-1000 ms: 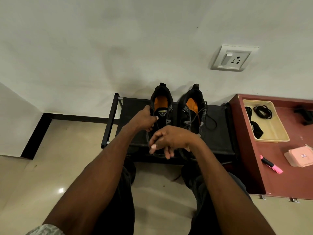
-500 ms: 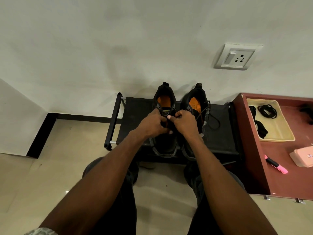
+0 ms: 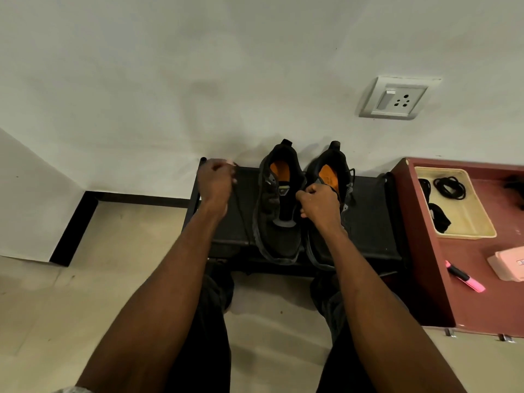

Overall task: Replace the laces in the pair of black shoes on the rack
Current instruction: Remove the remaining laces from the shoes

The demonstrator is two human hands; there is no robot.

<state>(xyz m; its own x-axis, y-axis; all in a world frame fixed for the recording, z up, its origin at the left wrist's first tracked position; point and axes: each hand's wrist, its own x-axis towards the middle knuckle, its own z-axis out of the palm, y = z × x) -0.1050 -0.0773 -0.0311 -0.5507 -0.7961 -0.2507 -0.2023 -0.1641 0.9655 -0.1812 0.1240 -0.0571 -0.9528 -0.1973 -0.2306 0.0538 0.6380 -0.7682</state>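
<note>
Pinched in the curled fingers of the left hand (image 3: 214, 181) is a thin black lace (image 3: 240, 211), which runs down from the hand across the black rack (image 3: 368, 222) toward the front edge beside the left shoe (image 3: 279, 205). That hand is held over the rack's far left corner, well apart from the shoe. The right hand (image 3: 319, 204) is clenched at the tongue of the right shoe (image 3: 330, 177); whether it holds a lace there I cannot tell. Both black shoes, with orange insoles, stand side by side on the rack, heels toward the white wall. The left shoe's eyelets look bare; dark laces hang at the right shoe's far side. To the right, a reddish cabinet (image 3: 453, 279) bears a cream tray (image 3: 482, 231) with coiled black laces (image 3: 450, 187), and a pink marker (image 3: 465, 276).
</note>
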